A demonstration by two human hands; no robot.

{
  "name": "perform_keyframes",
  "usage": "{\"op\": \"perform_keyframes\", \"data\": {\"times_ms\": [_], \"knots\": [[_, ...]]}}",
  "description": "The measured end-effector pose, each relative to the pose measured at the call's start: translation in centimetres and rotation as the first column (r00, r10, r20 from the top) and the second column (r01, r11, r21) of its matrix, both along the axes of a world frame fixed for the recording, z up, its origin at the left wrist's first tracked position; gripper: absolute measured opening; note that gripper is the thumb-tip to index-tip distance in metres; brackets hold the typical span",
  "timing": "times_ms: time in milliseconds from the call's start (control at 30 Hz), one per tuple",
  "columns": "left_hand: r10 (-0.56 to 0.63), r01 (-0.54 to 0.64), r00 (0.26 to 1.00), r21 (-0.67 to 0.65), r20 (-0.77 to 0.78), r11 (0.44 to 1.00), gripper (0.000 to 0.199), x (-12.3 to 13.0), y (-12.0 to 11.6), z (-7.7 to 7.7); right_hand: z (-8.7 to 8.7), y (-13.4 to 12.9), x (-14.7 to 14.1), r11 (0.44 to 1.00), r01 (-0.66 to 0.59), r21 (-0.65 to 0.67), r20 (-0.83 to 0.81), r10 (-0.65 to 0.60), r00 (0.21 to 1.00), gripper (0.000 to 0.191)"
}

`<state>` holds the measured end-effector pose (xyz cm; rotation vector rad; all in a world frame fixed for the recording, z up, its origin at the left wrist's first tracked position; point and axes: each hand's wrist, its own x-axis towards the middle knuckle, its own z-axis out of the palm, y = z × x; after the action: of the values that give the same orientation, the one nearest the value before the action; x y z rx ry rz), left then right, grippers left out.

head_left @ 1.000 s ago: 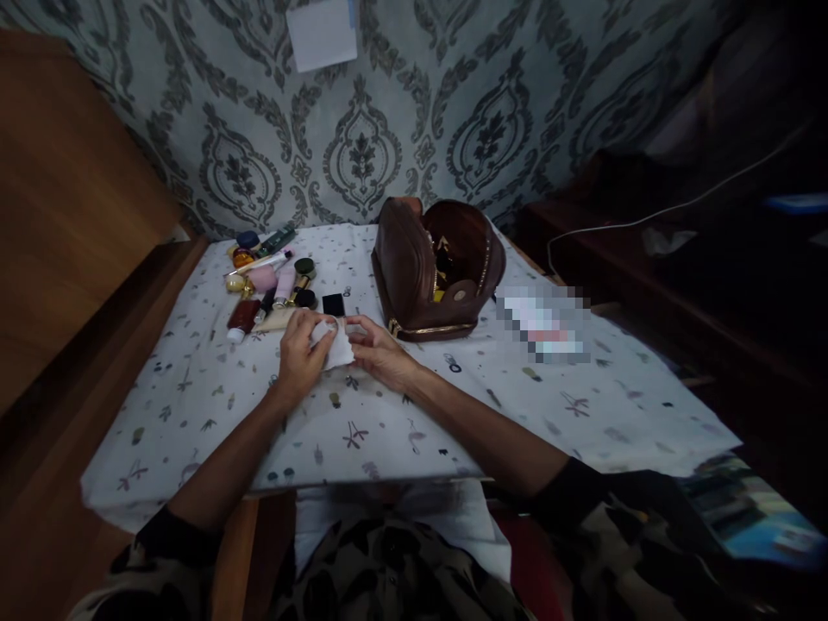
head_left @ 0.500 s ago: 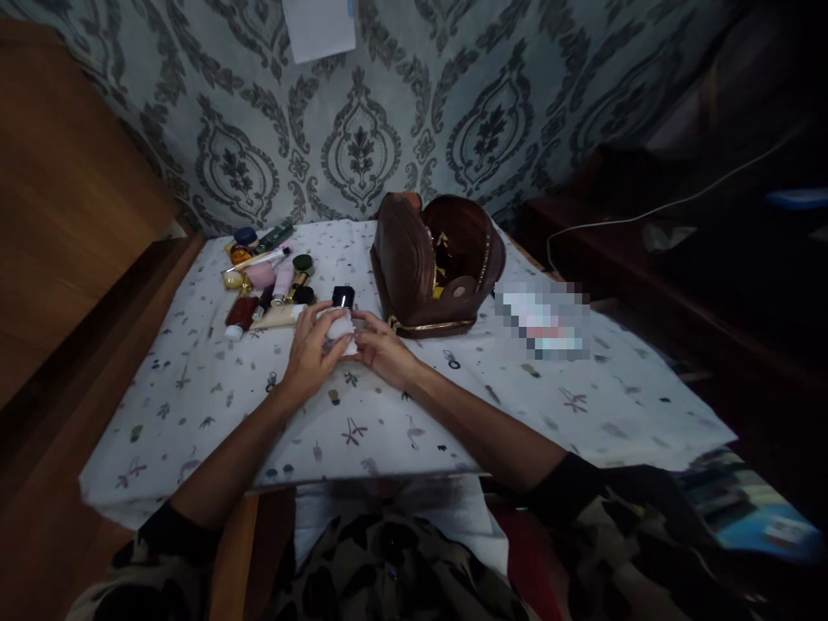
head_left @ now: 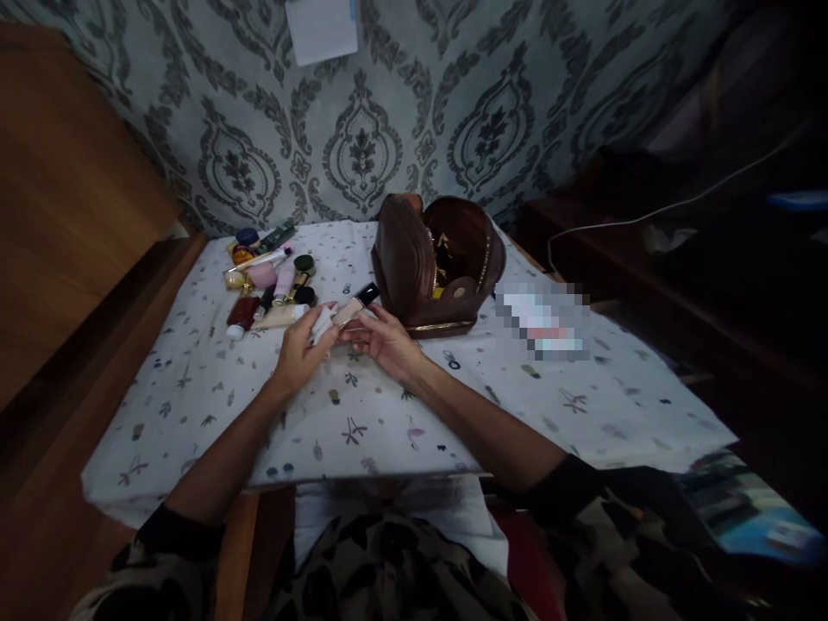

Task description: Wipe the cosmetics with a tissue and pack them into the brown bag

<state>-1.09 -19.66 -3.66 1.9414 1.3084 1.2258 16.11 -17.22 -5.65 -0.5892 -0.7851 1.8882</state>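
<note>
My left hand is closed on a small white item, perhaps a tissue or wipe. Beside it, my right hand holds a bottle with beige contents and a black cap, tilted with the cap up to the right. The white item touches or nearly touches the bottle's lower end. Just behind my right hand stands an open brown bag. A cream tube lies behind my left hand.
Several cosmetics lie at the back left, among them a red-brown bottle, a pink jar and a dark green jar. A blurred-out item lies right of the bag on the patterned tablecloth.
The bottle has tilted to the right and more of its beige body shows. My hands have parted slightly, the left one moving left with the white item.
</note>
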Motion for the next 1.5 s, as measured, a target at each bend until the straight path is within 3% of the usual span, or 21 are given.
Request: {"op": "perform_keyframes", "data": {"times_ms": [200, 433, 567, 733, 833, 933, 967, 1067, 1133, 1200, 1300, 1367, 1500], "knots": [[-0.030, 0.087, 0.959, -0.194, 0.281, 0.977, 0.050, -0.2, 0.6, -0.5, 0.0, 0.2, 0.0, 0.999, 0.034, -0.037, -0.013, -0.035, 0.999, 0.045], [-0.003, 0.204, 0.849, -0.322, 0.529, 0.924, 0.054, 0.3, 1.2, -1.9, 0.0, 0.2, -0.3, 0.967, 0.236, 0.092, 0.075, -0.243, 0.967, 0.053], [0.098, 0.130, 0.857, -0.397, 0.505, 0.908, 0.056, 0.2, 1.3, -1.7, -0.1, 0.3, -0.4, 0.922, 0.299, 0.247, 0.169, -0.344, 0.923, 0.049], [0.122, 0.034, 0.939, -0.442, 0.321, 0.896, 0.055, -0.1, 1.3, -1.5, 0.0, -0.1, -0.3, 0.878, 0.221, 0.425, 0.355, -0.386, 0.851, 0.048], [0.134, 0.011, 0.945, -0.436, 0.299, 0.900, 0.047, 0.1, 0.8, -1.1, 1.5, -0.9, 0.7, 0.870, 0.203, 0.449, 0.409, -0.402, 0.819, 0.048], [0.189, -0.029, 0.932, -0.457, 0.309, 0.889, 0.047, 0.6, 0.0, -0.3, 4.8, -1.8, 3.2, 0.852, 0.224, 0.473, 0.404, -0.436, 0.804, 0.049], [0.201, -0.037, 0.932, -0.471, 0.302, 0.882, 0.047, 0.7, -0.1, 0.0, 6.3, -2.0, 4.3, 0.823, 0.251, 0.510, 0.378, -0.477, 0.793, 0.051], [0.173, -0.021, 0.948, -0.491, 0.267, 0.871, 0.047, 1.3, -0.5, 0.6, 11.1, -1.7, 8.3, 0.710, 0.301, 0.636, 0.360, -0.619, 0.699, 0.054], [0.121, 0.011, 0.965, -0.494, 0.234, 0.869, 0.044, 1.7, -0.5, 0.7, 13.6, -0.6, 10.9, 0.670, 0.273, 0.691, 0.376, -0.655, 0.656, 0.063], [0.094, 0.017, 0.978, -0.516, 0.188, 0.856, 0.044, 1.9, -0.4, 0.7, 15.2, 1.0, 13.1, 0.662, 0.198, 0.723, 0.426, -0.653, 0.626, 0.058], [0.086, -0.020, 0.991, -0.533, 0.100, 0.846, 0.048, 1.7, 0.0, 0.5, 15.8, 3.4, 15.4, 0.657, 0.014, 0.754, 0.543, -0.635, 0.550, 0.046], [0.091, -0.063, 0.995, -0.523, 0.028, 0.850, 0.051, 1.2, 0.3, -0.1, 15.6, 4.5, 16.3, 0.624, -0.128, 0.771, 0.615, -0.677, 0.403, 0.038], [0.120, -0.147, 0.989, -0.492, -0.086, 0.858, 0.048, -0.3, 0.8, -2.0, 15.1, 5.6, 17.0, 0.580, -0.387, 0.716, 0.637, -0.770, 0.025, 0.031]]}}
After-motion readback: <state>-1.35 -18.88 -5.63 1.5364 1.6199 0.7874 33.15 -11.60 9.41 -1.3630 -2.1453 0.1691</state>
